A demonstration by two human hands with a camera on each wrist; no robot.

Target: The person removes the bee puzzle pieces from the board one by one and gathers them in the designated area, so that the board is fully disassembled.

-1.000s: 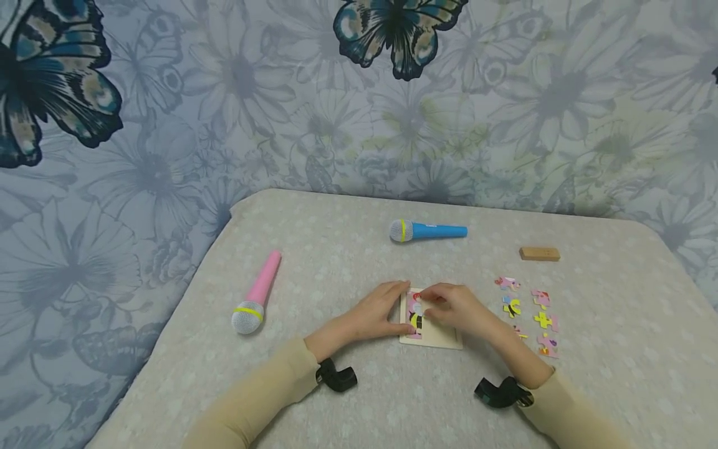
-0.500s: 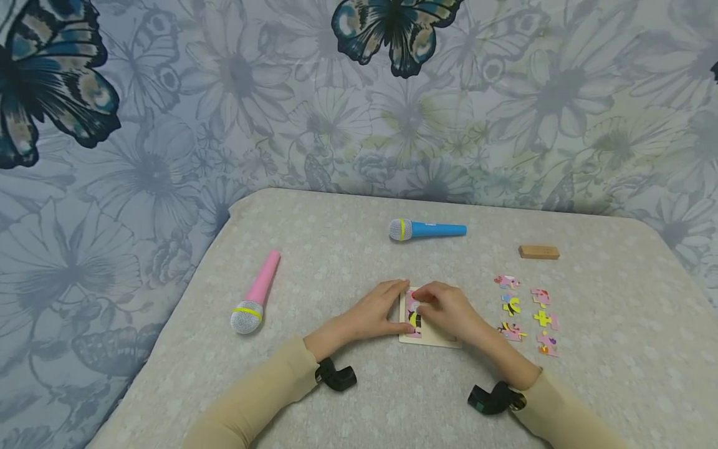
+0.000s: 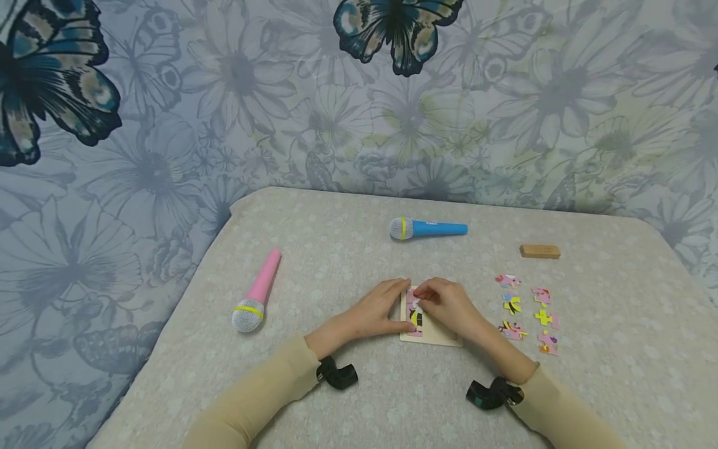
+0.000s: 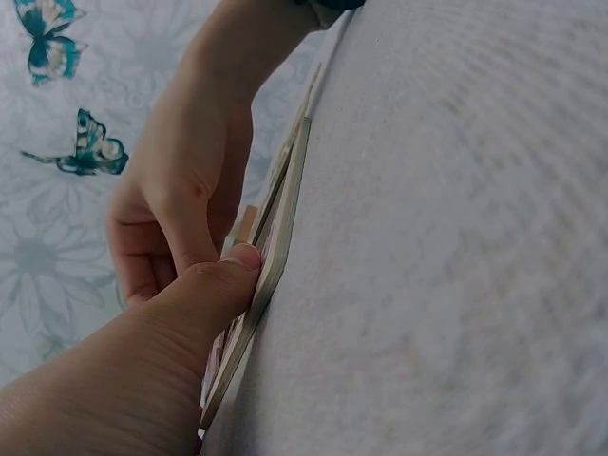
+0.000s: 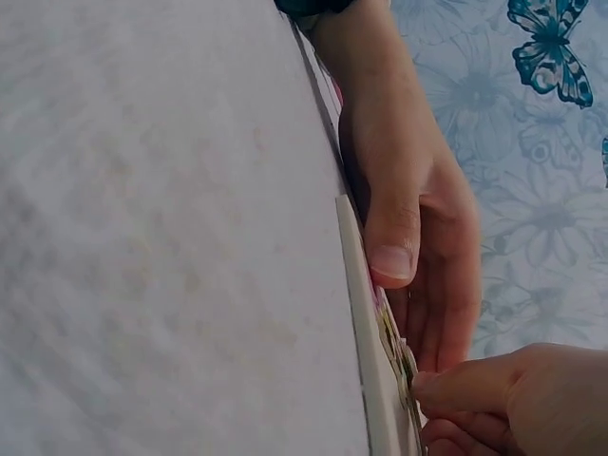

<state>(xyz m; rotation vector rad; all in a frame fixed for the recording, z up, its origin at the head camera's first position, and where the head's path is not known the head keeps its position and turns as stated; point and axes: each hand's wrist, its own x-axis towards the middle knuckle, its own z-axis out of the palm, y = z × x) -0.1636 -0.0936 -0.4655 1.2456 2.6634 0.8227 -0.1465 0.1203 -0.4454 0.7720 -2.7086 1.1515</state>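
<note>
A shallow wooden puzzle board (image 3: 440, 337) lies on the table, with pink, yellow and black pieces (image 3: 415, 318) along its left side. My left hand (image 3: 373, 310) grips the board's left edge, its thumb on the near corner and its fingers at the far corner. Over the upper left of the board my right hand (image 3: 451, 305) pinches a puzzle piece (image 5: 407, 366) between thumb and forefinger. The piece is mostly hidden by the fingers and stands slightly raised in the right wrist view.
Several loose puzzle pieces (image 3: 543, 318) lie in two columns right of the board. A blue toy microphone (image 3: 437, 229) lies behind it, a pink one (image 3: 263, 280) to the left. At the back right sits a small wooden block (image 3: 540, 251). A patterned wall (image 3: 359, 137) rises behind the table.
My right hand and forearm have shifted slightly left over the board, uncovering a loose piece at the right. The left hand stays in place.
</note>
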